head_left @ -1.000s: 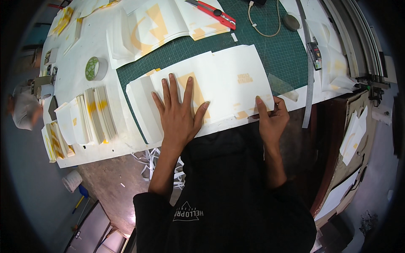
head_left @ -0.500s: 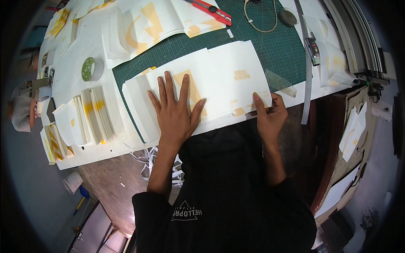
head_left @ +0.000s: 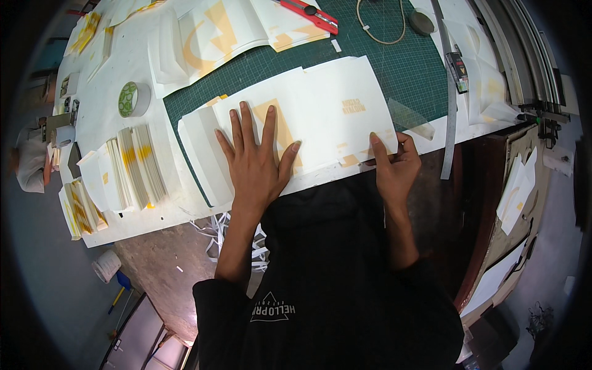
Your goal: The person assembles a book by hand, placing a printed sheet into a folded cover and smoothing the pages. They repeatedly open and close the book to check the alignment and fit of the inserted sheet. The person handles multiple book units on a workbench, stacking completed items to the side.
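A long white printed sheet (head_left: pixel 327 111) with pale orange shapes lies across the green cutting mat (head_left: pixel 413 86) and the table's front edge. It looks creased, with a folded flap at its left end. My left hand (head_left: pixel 256 163) rests flat on its left half, fingers spread. At the near right corner, my right hand (head_left: pixel 394 160) pinches the sheet, thumb on top and fingers beneath. Other orange edges peek out behind the sheet's far left side. Beyond it lie more white and orange printed sheets (head_left: pixel 216 37), with a red utility knife (head_left: pixel 311 15) on them.
A tape roll (head_left: pixel 134 99) and stacks of folded paper (head_left: pixel 139 166) occupy the left side. A steel ruler (head_left: pixel 450 123), a small black-and-red box (head_left: pixel 456 73), a cable (head_left: pixel 382 40) and a round dark object (head_left: pixel 422 23) lie right. Paper strips (head_left: pixel 219 237) litter the floor.
Both hands keep their places on the sheet. Only a very slight shift of the view shows.
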`<control>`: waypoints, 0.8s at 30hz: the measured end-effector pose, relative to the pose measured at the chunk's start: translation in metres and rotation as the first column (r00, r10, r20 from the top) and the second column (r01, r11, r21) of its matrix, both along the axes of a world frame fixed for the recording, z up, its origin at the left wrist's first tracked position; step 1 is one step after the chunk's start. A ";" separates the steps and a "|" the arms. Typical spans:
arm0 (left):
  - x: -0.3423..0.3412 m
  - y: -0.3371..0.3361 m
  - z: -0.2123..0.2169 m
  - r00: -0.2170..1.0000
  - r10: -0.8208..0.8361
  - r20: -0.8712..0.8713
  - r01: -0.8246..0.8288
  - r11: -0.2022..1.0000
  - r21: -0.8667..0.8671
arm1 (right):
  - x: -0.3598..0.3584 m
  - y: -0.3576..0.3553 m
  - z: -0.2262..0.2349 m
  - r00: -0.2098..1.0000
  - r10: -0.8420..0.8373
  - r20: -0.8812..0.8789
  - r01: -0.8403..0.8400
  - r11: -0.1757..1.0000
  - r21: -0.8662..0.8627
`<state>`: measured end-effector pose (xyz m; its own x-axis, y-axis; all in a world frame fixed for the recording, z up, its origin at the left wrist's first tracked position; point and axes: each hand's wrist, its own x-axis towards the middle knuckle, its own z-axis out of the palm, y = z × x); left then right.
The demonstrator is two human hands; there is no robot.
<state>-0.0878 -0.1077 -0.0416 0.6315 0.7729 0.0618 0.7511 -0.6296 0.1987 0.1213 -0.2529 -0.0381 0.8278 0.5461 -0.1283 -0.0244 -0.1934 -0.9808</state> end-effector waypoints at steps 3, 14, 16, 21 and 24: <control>0.000 0.000 0.001 1.000 -0.007 0.003 0.007 1.000 -0.009 | 0.000 0.000 0.001 1.000 0.000 0.005 0.000 1.000 0.006; 0.001 0.000 -0.001 1.000 -0.008 0.010 0.008 1.000 0.002 | -0.013 -0.002 0.007 0.999 -0.047 0.017 0.045 0.994 0.096; 0.001 0.001 -0.001 1.000 -0.005 0.010 0.005 1.000 0.006 | -0.019 0.000 0.007 0.997 -0.026 0.072 0.021 0.997 0.070; -0.002 0.003 0.000 0.996 0.001 0.093 0.003 0.999 -0.048 | -0.045 0.012 0.016 0.670 0.084 0.738 -0.148 0.989 0.022; -0.014 0.011 -0.007 0.855 0.119 0.505 0.021 0.964 -0.263 | -0.063 0.021 0.019 0.465 0.375 0.802 -0.525 0.846 -0.092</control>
